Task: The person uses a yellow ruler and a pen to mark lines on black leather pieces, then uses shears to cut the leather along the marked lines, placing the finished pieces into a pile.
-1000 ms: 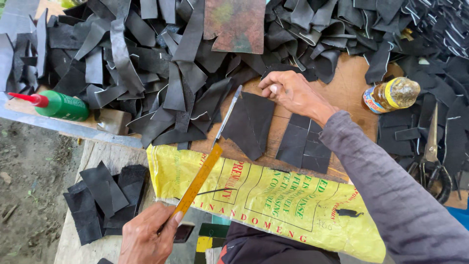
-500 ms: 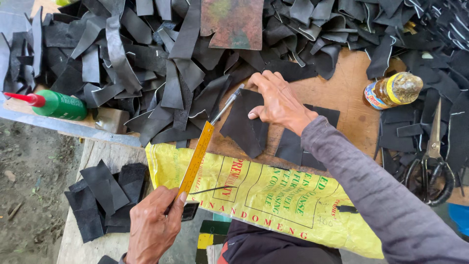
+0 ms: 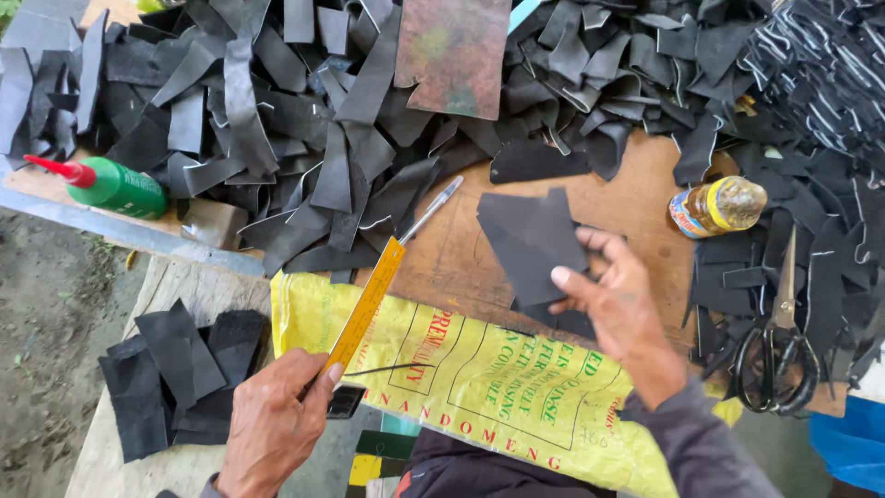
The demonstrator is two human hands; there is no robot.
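At my far left a green plastic squeeze bottle with a red nozzle [image 3: 115, 187] lies on its side at the edge of the worktop [image 3: 470, 258], and below it a small stack of cut black rubber pieces [image 3: 171, 373] sits on a pale plank, out of the way of the scraps. My left hand [image 3: 277, 420] is clenched around the lower end of a long knife with a yellow ruler-like handle and a thin steel blade [image 3: 378, 290], holding it slanted up and away so the tip points at the bare brown board. A yellow printed woven sack [image 3: 489, 387] lies over my lap, likely as cover. My right hand [image 3: 618, 304] pinches a flat black rubber sheet [image 3: 530, 240] between thumb and fingers, lifted just above the board. Further right stand a small amber bottle with a yellow cap [image 3: 719, 205] and black-handled scissors [image 3: 779, 341] among heaped black strips [image 3: 304, 138].
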